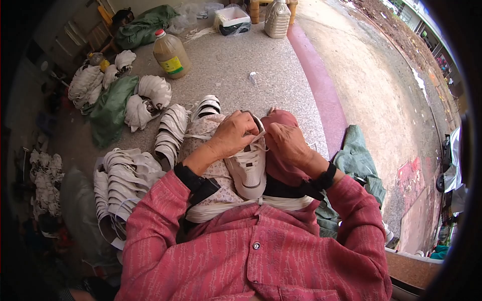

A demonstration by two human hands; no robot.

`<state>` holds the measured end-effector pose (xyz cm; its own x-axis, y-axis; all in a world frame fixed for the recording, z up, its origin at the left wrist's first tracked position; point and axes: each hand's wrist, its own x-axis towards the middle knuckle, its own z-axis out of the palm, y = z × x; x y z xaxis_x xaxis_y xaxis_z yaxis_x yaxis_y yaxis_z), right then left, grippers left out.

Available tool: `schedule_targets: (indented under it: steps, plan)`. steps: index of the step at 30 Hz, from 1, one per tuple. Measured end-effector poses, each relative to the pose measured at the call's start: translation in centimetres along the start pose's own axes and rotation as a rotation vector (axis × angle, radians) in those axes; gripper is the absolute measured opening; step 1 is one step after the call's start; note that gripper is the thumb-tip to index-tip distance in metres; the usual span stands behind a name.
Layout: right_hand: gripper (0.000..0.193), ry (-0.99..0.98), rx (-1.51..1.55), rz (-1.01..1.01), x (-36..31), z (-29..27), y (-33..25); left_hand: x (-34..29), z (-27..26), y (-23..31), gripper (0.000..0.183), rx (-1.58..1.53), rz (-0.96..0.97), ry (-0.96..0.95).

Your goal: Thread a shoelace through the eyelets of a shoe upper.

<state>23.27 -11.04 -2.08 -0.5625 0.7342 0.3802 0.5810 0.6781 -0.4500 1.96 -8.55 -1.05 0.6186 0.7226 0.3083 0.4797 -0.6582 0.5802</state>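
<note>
A white sneaker (pixel 247 173) rests in my lap with its toe toward me; whether it has a sole is hidden. Over its upper end, my left hand (pixel 234 133) is closed, fingertips pinching a white shoelace (pixel 258 137) near the shoe's opening. My right hand (pixel 288 142) is closed too, just right of the shoe, with thumb and finger at the same lace. Its lower fingers are partly hidden. Lace rows cross the shoe's front below my fingers. A patterned cloth (pixel 221 181) covers my left thigh.
Nested stacks of white shoe uppers (pixel 124 180) stand at my left, with more bundles (pixel 153 91) and green sacking (pixel 114 108) beyond. A red-capped jug (pixel 171 56), a white box (pixel 234 18) and a clear jug (pixel 277 20) stand farther off. Green cloth (pixel 355 155) lies right.
</note>
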Motion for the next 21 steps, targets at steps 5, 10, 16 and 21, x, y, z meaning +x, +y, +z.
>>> schedule_targets:
  steps: [5, 10, 16, 21]
  plan:
    - [0.018, -0.017, -0.013, -0.038, 0.3, 0.6, 0.4, 0.0, -0.6, -0.7, 0.009, 0.002, 0.011, 0.029]
    - [0.02, -0.06, -0.092, -0.079, 0.6, 0.9, 0.2, 0.5, -2.4, -1.0, 0.012, -0.32, -0.314, -0.195]
    - [0.018, -0.031, -0.297, -0.02, 0.3, 0.4, -1.0, 1.9, -1.5, -1.9, 0.021, -0.026, -0.242, -0.353]
    - [0.021, -0.11, -0.444, 0.088, -0.3, -0.4, -2.1, 3.7, -2.6, -1.1, 0.032, -0.049, -0.465, -0.622]
